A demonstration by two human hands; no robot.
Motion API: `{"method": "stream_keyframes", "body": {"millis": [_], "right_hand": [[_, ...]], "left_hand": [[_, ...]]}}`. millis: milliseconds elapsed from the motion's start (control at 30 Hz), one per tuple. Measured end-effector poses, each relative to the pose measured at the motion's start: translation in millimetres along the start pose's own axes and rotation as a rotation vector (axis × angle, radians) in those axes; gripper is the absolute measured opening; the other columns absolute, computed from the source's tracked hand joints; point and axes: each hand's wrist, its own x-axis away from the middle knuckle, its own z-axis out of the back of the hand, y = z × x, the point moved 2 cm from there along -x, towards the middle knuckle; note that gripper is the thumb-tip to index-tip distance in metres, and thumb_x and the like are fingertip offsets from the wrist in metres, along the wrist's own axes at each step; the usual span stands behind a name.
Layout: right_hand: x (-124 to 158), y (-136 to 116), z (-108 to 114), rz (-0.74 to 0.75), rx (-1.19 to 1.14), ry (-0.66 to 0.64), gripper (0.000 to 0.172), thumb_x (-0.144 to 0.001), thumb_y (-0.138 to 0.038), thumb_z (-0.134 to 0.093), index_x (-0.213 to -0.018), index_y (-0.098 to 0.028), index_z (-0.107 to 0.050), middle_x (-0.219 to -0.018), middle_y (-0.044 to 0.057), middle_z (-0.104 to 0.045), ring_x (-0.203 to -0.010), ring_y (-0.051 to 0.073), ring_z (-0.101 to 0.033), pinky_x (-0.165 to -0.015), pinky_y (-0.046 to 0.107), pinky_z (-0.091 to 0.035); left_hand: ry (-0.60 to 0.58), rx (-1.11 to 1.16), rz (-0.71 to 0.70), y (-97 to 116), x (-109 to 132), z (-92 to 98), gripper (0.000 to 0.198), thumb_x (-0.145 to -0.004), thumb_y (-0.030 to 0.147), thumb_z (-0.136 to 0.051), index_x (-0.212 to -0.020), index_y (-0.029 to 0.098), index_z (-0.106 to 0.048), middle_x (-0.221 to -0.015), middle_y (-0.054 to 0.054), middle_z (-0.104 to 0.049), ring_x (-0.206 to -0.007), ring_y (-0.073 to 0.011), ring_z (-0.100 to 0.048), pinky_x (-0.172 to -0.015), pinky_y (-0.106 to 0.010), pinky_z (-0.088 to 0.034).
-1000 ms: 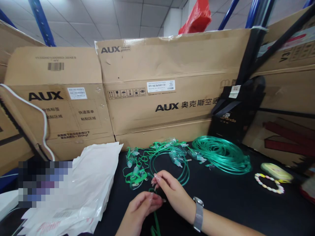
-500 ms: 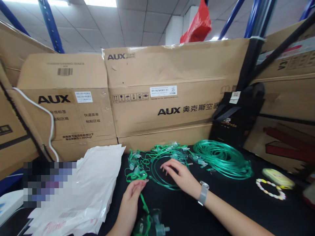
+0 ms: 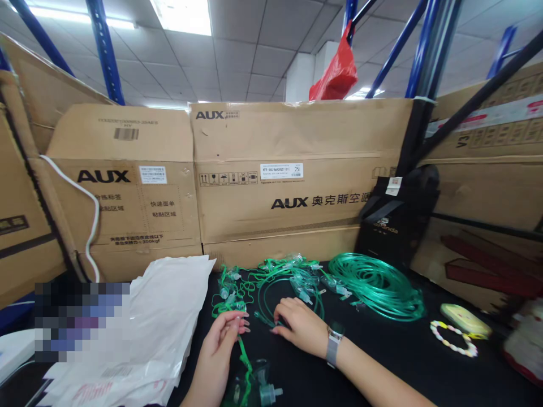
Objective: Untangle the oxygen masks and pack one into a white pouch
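1. At the near side of the black desk (image 3: 365,359) lies a clear plastic mask (image 3: 259,380) with a pale round connector.
2. Just beyond the mask, the left hand (image 3: 219,346) pinches a flat bright-green strap (image 3: 244,356) in closed fingers.
3. Beyond the mask and rightward, the right hand (image 3: 300,325) bends over a thin green tubing ring (image 3: 265,321); whether its fingers grip it, I cannot tell.
4. The step in hand seems to be handling the strap; the next move probably calls for a light, untangled hold.
5. Farther beyond the mask and rightward sits a thick glossy-green tubing coil (image 3: 373,288).
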Motion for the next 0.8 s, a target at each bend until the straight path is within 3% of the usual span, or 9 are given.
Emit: {"method": "stream_keyframes", "body": {"millis": [67,167,333,500,633,800], "right_hand": [[0,0,2,-0.019,0.04,-0.028,0.003,-0.078,-0.02,-0.057,-0.078,-0.018,-0.059,-0.081,0.004,-0.059,-0.083,0.02,-0.053,-0.077,0.031,-0.036],[0,4,6,-0.086,0.071,-0.046,0.005,-0.075,-0.014,-0.054,-0.077,-0.016,-0.058,-0.086,0.007,-0.057,-0.087,0.021,-0.053,-0.078,0.031,-0.037],[1,13,9,-0.299,0.033,-0.049,0.039,-0.068,-0.006,-0.06,-0.105,-0.01,-0.051,-0.106,0.014,-0.053,-0.094,0.024,-0.054,-0.08,0.034,-0.042],[-9,37,36,-0.462,-0.159,-0.065,0.024,-0.087,-0.027,-0.051,-0.109,-0.017,-0.053,-0.111,0.007,-0.055,-0.092,0.019,-0.057,-0.077,0.037,-0.049],[-28,67,92,-0.533,-0.371,0.101,0.025,-0.088,-0.028,-0.05,-0.11,-0.017,-0.053,-0.111,0.007,-0.055,-0.092,0.019,-0.057,-0.077,0.038,-0.049],[-40,93,158,-0.487,-0.574,0.533,0.027,-0.087,-0.028,-0.051,-0.111,-0.015,-0.052,-0.109,0.007,-0.056,-0.089,0.019,-0.058,-0.074,0.038,-0.05]], "left_hand": [[0.0,-0.002,-0.004,1,1,-0.6,0.035,-0.064,0.048,-0.066,-0.079,0.016,-0.068,-0.077,-0.005,-0.069,-0.073,-0.0213,-0.063,-0.069,-0.031,-0.048],[-0.001,-0.001,0.005,1,0,-1.0,0.035,-0.064,0.048,-0.067,-0.079,0.016,-0.068,-0.074,-0.005,-0.069,-0.071,-0.021,-0.064,-0.067,-0.03,-0.048],[0.014,0.002,0.009,0,-2,-0.7,0.034,-0.065,0.047,-0.065,-0.079,0.016,-0.066,-0.072,-0.004,-0.068,-0.069,-0.0197,-0.063,-0.066,-0.029,-0.047],[-0.023,-0.041,0.027,0,-1,-1.9,0.035,-0.067,0.048,-0.062,-0.08,0.016,-0.065,-0.071,-0.004,-0.067,-0.068,-0.0198,-0.062,-0.066,-0.03,-0.046],[-0.085,-0.115,0.04,-3,-2,-2.2,0.038,-0.071,0.05,-0.057,-0.084,0.015,-0.061,-0.071,-0.003,-0.064,-0.066,-0.0191,-0.061,-0.064,-0.029,-0.044],[-0.175,-0.276,0.029,-3,0,-2.4,0.03,-0.076,0.047,-0.052,-0.08,0.017,-0.056,-0.059,0.004,-0.05,-0.055,-0.0151,-0.051,-0.057,-0.027,-0.04]]}}
